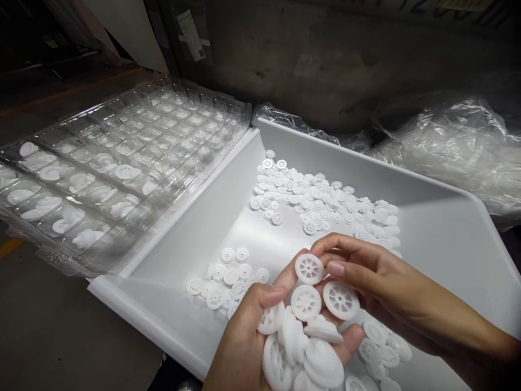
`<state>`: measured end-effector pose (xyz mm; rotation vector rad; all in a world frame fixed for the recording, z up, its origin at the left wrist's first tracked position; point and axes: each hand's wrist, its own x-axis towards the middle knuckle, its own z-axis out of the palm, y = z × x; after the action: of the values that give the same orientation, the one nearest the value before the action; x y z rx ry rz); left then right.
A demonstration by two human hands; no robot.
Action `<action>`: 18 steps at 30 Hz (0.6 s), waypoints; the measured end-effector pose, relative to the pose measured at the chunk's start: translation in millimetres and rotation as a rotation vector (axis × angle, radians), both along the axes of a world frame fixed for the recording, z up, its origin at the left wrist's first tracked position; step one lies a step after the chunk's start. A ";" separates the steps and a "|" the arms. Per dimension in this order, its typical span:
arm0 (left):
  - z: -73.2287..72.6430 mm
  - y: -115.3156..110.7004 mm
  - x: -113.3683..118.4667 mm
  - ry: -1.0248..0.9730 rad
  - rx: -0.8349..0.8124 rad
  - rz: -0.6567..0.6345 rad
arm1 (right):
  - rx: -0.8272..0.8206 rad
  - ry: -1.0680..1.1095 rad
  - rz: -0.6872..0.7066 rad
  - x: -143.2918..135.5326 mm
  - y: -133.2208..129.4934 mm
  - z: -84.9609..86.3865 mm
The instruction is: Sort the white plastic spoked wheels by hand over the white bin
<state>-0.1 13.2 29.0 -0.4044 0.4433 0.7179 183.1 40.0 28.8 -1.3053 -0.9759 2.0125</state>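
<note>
My left hand [248, 326] is cupped, palm up, around a heap of white plastic gears [323, 361]. Some of these have spoked centres and lie flat, while others rest on edge. Over its fingertips, my right hand [366, 266] curls its thumb and fingers in at the edge of one spoked gear [309, 269]. Another spoked gear [341, 300] lies just below the right thumb. Both hands are above a light grey plastic bin [171, 309], where more loose gears [317, 195] lie in a wide group at the far side. A smaller group of gears [220, 277] sits left of my hands.
Left of the bin stand stacked clear plastic trays [163, 127] with pockets; several near pockets hold white gears. Crumpled clear plastic film [459, 146] lies beyond the bin at right. A dark panel [317, 60] with a paper label [191, 35] rises behind.
</note>
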 end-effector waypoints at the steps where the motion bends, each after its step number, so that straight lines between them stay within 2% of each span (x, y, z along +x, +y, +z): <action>1: -0.3 0.1 0.1 0.004 0.006 -0.005 | 0.007 -0.016 -0.017 -0.5 0.7 -0.5; 5: -2.1 0.3 1.2 0.029 0.039 -0.045 | 0.014 -0.075 -0.062 -0.9 1.6 -2.8; 11: -3.1 -0.3 -2.8 0.036 -0.024 -0.065 | 0.042 -0.150 -0.046 -1.0 -1.0 -5.3; 15: -8.3 -2.6 -6.1 -0.056 0.114 -0.086 | 0.083 -0.290 -0.022 2.9 3.8 -4.9; 18: -21.5 -8.7 0.6 -0.150 0.193 -0.078 | 0.145 -0.455 0.061 7.1 9.9 -10.0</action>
<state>0.5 4.5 7.5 -0.2560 0.2438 0.6434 190.3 49.9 18.8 -1.7071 -1.3505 1.6789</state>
